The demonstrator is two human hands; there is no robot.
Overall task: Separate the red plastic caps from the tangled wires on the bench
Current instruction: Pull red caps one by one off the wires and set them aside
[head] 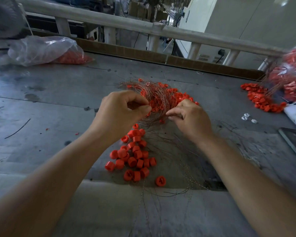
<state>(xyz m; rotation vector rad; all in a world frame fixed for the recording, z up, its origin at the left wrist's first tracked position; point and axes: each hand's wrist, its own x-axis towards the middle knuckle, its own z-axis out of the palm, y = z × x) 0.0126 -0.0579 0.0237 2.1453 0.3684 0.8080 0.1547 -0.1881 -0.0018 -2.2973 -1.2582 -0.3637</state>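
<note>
Head view. Both forearms reach forward over a grey, stained metal bench (58, 100). At the bench's middle lies a tangle of thin copper-coloured wires (158, 98) with small red plastic caps threaded among the strands.

The left hand (121, 110) has its fingers curled, and thumb and forefinger pinch strands at the tangle's left edge. The right hand (190, 120) is likewise curled, its thumb and fingertips closed on strands at the tangle's near right edge. The two hands are near each other but apart.

Just nearer than the hands, a loose pile of red cylindrical caps (135, 156) rests on the bench, and beside it bare loose wires (174, 159) spread towards the near edge. A single red cap (160, 181) lies apart from the pile.

Far left: a clear plastic bag (44, 48) holding red caps. Far right: a second heap of red caps (261, 98) beside another filled clear bag (290, 77), with small white pieces (246, 116) close by.
</note>
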